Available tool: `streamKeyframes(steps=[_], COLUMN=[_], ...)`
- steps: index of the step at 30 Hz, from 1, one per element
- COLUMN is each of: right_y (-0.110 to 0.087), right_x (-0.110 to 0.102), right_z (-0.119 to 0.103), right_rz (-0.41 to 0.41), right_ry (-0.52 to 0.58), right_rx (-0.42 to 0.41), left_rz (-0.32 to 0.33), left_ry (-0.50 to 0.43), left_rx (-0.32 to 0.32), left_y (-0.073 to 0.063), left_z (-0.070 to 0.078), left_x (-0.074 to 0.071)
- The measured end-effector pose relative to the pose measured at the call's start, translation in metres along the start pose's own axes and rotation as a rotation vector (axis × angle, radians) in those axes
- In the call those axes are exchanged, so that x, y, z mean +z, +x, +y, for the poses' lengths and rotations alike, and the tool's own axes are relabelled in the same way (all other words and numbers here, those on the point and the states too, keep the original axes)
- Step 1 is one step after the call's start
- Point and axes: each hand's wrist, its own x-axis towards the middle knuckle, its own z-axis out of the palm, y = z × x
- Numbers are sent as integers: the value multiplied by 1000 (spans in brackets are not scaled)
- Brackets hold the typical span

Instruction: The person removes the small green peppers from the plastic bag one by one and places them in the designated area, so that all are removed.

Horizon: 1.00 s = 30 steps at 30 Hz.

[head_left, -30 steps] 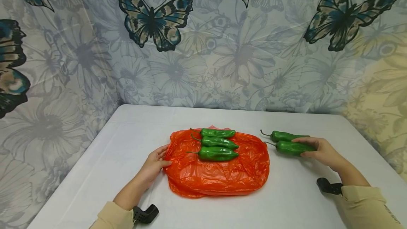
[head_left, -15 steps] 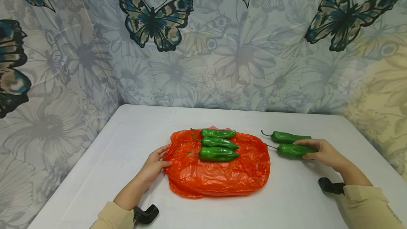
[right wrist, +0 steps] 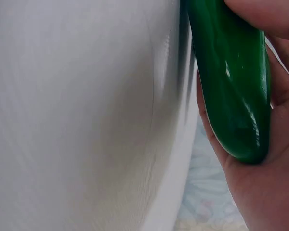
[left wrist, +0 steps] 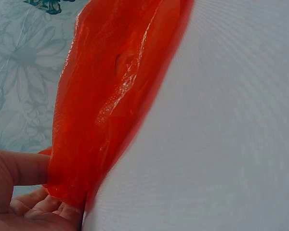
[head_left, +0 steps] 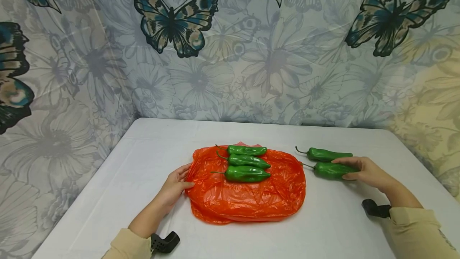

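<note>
In the head view an orange-red plastic bag (head_left: 248, 205) lies flat on the white table (head_left: 118, 195). Three green chili peppers rest across it: a far one (head_left: 248, 150), a middle one (head_left: 248, 161) and a near one (head_left: 247, 174). My left hand (head_left: 174, 187) pinches the bag's left edge, thumb on top and fingers beneath, as the left wrist view of the bag (left wrist: 111, 96) also shows. To the right of the bag, my right hand (head_left: 370, 174) grips a green chili pepper (head_left: 328, 170) by its tip end, its thin stem pointing left toward the bag.
Just behind the gripped pepper lies another green chili pepper (head_left: 325, 154). Patterned cloth with butterflies (head_left: 171, 27) hangs behind the table and along its left side. Each wrist wears a black camera mount, the left mount (head_left: 165, 242) and the right mount (head_left: 375, 208).
Over the last second my right hand and its pepper have shifted slightly to the right. My left hand, the bag and the peppers on it look the same.
</note>
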Motion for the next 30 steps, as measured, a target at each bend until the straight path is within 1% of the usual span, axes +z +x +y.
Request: streamKeyframes(steps=[9, 16, 19, 21, 26, 30], right_y=[3, 4, 3, 3, 2, 0], right_x=[-4, -6, -6, -7, -8, -9], right_z=[1, -3, -3, -3, -3, -7], right_rz=[-47, -71, -74, -74, -66, -59], right_ry=[-49, -115, -118, -117, -86, -70], right_rx=[-5, 49, 51, 49, 8, -21], left_rz=[13, -3, -5, -6, -8, 2], left_ry=[4, 4, 4, 6, 14, 9], left_rx=[-10, -3, -3, -3, 0, -8], left_y=[2, 1, 0, 0, 1, 1], left_z=[1, 1, 2, 2, 1, 0], left_x=[1, 0, 0, 0, 0, -1])
